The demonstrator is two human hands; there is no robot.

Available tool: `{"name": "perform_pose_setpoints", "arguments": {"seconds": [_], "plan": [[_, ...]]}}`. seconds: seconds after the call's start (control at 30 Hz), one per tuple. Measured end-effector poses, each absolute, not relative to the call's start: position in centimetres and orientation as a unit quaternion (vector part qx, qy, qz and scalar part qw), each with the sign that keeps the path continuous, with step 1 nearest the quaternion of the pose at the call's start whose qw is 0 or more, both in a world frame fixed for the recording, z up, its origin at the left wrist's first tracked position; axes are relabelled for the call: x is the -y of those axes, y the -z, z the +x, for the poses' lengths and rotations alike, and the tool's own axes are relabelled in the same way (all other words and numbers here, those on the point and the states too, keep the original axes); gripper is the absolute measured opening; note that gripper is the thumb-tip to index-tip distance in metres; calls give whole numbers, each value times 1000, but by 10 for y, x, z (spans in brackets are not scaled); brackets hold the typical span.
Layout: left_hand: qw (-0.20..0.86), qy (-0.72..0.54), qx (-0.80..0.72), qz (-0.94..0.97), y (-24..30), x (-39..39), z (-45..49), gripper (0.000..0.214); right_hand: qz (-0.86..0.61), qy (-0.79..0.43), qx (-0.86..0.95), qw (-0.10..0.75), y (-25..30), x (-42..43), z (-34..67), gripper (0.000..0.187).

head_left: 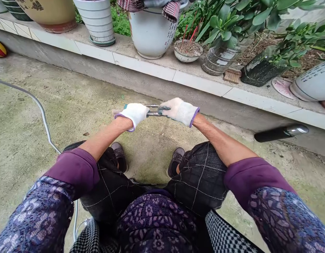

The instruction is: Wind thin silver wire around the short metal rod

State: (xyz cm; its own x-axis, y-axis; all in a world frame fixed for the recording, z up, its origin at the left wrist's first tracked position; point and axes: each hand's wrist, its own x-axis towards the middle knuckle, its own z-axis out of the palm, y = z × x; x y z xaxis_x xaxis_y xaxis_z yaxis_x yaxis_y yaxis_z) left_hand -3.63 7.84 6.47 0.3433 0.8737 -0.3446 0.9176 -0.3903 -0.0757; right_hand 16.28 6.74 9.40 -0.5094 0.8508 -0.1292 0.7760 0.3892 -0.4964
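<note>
Both my hands wear white knit gloves with purple cuffs and are held out in front of my knees. My left hand [133, 113] is closed round one end of a metal tool [152, 109] with two thin grey bars and a teal tip. My right hand [178, 110] grips the other end, fingers curled over the bars. The tool lies level between the hands, above the concrete ground. What kind of tool it is I cannot make out.
I sit with my shoes [119, 154] on mossy concrete [72, 105]. A tiled ledge [152, 70] ahead carries several pots [152, 31] and plants. A grey hose [43, 119] curves at left. A black and silver cylinder [281, 133] lies at right.
</note>
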Motion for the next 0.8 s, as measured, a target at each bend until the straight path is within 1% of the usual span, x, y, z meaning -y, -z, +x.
{"name": "perform_pose_setpoints", "arguments": {"seconds": [0.1, 0.17, 0.23, 0.3, 0.4, 0.47, 0.5, 0.57, 0.67, 0.73, 0.8], "plan": [[84, 180, -502, 842, -70, -66, -31, 34, -483, -258, 834, 68, -89, -79, 171, 20], [140, 144, -491, 847, -81, -58, -32, 30, -498, -306, 806, 93, -85, -85, 176, 19], [218, 60, -501, 836, -95, -52, -35, 32, -520, -363, 759, 144, -84, -88, 179, 18], [277, -54, -534, 797, -108, -52, -41, 40, -544, -404, 707, 203, -86, -86, 180, 21], [308, -204, -594, 715, -119, -63, -52, 48, -543, -411, 684, 260, -99, -75, 172, 24], [302, -240, -615, 688, -118, -76, -60, 49, -517, -379, 722, 259, -111, -62, 163, 22], [288, -232, -621, 691, -114, -82, -63, 50, -503, -359, 749, 241, -116, -54, 159, 21], [237, -168, -630, 721, -103, -92, -66, 48, -466, -319, 804, 185, -123, -40, 150, 20], [145, 0, -624, 768, -81, -92, -61, 38, -422, -286, 852, 122, -127, -28, 145, 20], [98, 115, -586, 796, -67, -81, -51, 32, -425, -266, 857, 121, -127, -30, 150, 19], [76, 168, -527, 830, -61, -66, -39, 31, -459, -244, 844, 130, -123, -42, 161, 20]]}}
